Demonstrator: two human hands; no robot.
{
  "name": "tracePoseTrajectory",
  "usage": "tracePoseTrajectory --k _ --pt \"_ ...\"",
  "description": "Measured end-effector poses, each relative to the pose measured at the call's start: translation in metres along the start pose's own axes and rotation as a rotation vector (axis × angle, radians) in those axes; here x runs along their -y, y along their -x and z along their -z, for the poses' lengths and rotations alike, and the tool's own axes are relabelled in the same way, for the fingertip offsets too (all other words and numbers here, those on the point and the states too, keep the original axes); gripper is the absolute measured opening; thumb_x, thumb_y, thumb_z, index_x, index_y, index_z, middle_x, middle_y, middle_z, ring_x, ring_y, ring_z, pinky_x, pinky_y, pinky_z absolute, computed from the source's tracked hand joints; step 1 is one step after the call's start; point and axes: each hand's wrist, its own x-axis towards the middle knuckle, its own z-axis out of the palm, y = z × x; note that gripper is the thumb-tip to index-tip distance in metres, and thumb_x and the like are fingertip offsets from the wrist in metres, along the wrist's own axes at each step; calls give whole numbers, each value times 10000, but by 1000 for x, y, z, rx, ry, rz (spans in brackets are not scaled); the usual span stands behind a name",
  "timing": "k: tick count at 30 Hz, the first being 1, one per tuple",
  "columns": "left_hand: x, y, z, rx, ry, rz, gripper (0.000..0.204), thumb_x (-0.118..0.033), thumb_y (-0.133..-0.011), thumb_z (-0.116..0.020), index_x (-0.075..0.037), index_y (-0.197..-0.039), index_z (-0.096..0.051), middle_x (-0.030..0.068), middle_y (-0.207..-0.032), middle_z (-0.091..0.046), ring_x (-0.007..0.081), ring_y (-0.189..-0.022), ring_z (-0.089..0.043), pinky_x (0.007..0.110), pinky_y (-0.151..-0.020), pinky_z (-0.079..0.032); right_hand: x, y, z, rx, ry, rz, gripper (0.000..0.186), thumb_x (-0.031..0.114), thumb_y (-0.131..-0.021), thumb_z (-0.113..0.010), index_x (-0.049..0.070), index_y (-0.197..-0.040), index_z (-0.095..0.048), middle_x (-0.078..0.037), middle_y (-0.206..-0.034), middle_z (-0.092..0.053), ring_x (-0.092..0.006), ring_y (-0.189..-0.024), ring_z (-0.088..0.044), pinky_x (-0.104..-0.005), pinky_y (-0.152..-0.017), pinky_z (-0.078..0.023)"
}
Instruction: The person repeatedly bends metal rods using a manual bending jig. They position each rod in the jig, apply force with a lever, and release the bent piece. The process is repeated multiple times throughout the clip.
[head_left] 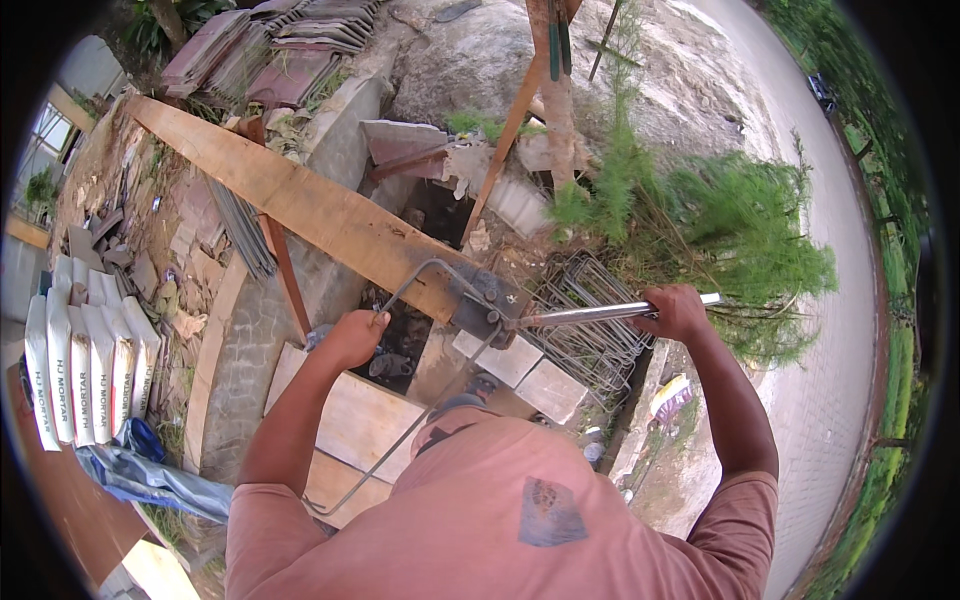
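My left hand [355, 338] is closed on the bent end of a thin steel rod [411, 283]. The rod turns back at a dark metal bending plate [490, 308] with upright pins, and its long tail runs down to the left, close to my body. That plate sits on the near end of a wooden plank [290, 200]. Wrapped round a silvery metal bar [585, 315] is my right hand [672, 311], near the bar's outer end; the bar's inner end meets the pins.
Several bent steel loops [608, 372] lie piled under the bar. Green feathery plants [735, 200] grow on the right beside a paved road [815, 400]. White bags [90, 350] stand at the left. Stacked slabs [295, 75] lie at the far left. Pale boards [360, 420] lie below my left arm.
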Motion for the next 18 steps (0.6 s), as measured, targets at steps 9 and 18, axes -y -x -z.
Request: tracePoseTrajectory --k 9,18 --pt "-4 2 1 -38 -11 -1 509 -388 -1002 -387 41 -784 -555 247 -743 -571 421 -731 -547 479 -684 -427 -19 -84 7 -56 130 181 187 208 -601 -699 122 -725 -588 -62 -685 -581 -277 -801 -591 -410 -715 -423" --pt "-4 5 2 -19 0 47 480 -365 -990 -419 54 -838 -597 290 -847 -611 490 -854 -559 522 -743 -434 -20 -100 1 13 89 193 155 192 -631 -682 129 -757 -618 -53 -711 -602 -275 -812 -599 -406 -749 -430"
